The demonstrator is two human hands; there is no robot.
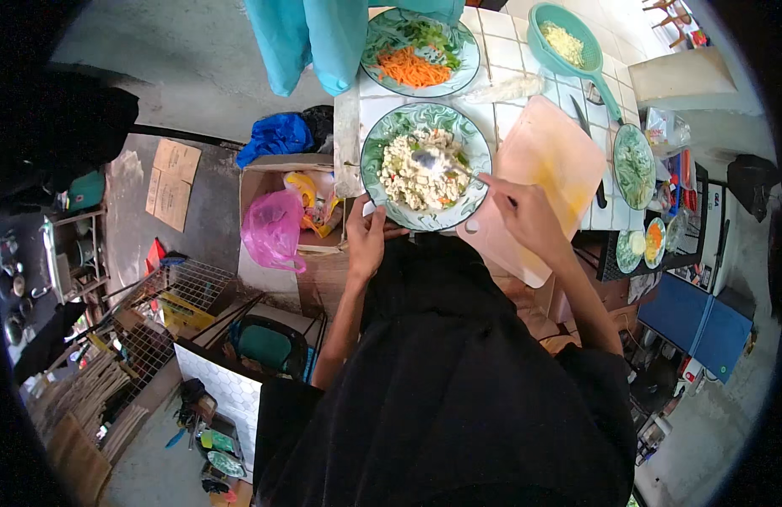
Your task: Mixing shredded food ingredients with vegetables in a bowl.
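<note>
My left hand [367,244] grips the near left rim of a green-and-white marbled plate [470,130], which holds a crumbly white food mixture [407,177] with green and orange bits. In my right hand [524,212] is the handle of a metal spoon [429,160], its bowl resting in the mixture. Beyond this plate stands a second marbled plate [372,47] with shredded carrot [416,68] and chopped green vegetables [438,41]. A pink cutting board [549,152] with yellow stains lies to the right, partly under my right forearm.
A knife [581,117] lies right of the board. Behind it is a green strainer [593,57] with pale shreds. A smaller marbled plate [635,166] sits near the tiled counter's right edge. Below the counter's left side stands a cardboard box [255,177] with a pink plastic bag [274,228].
</note>
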